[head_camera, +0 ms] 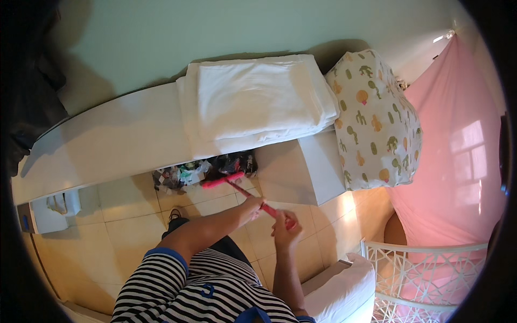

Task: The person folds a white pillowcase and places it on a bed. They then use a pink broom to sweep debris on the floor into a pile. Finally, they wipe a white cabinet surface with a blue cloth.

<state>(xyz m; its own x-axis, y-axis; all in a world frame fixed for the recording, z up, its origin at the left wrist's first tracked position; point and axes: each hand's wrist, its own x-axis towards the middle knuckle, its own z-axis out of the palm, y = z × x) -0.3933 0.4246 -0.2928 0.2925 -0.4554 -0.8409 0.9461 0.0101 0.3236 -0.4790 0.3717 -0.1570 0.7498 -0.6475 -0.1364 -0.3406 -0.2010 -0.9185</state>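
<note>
My left hand (253, 206) is closed around the middle of the red handle of a long-handled floor broom (222, 180). Further up the same handle, my right hand (287, 228) grips its near end. The broom's narrow bright pink head is low at the floor, below the front edge of a long white bench (133, 117). Just beyond the head lies a heap of mixed litter (181, 174), with scraps and crumpled plastic. A dark plastic bag (232, 162) is beside that heap, partly hidden under the bench top. Whether the head touches the litter is hard to tell.
Folded white bedding (258, 101) and a cactus-print bundle (375, 121) rest on the bench. Its white side panel (286, 173) reaches down at right. A pink curtain (456, 153), white lattice railing (424, 270) and covered seat (343, 290) stand right. A white bag (64, 204) is left.
</note>
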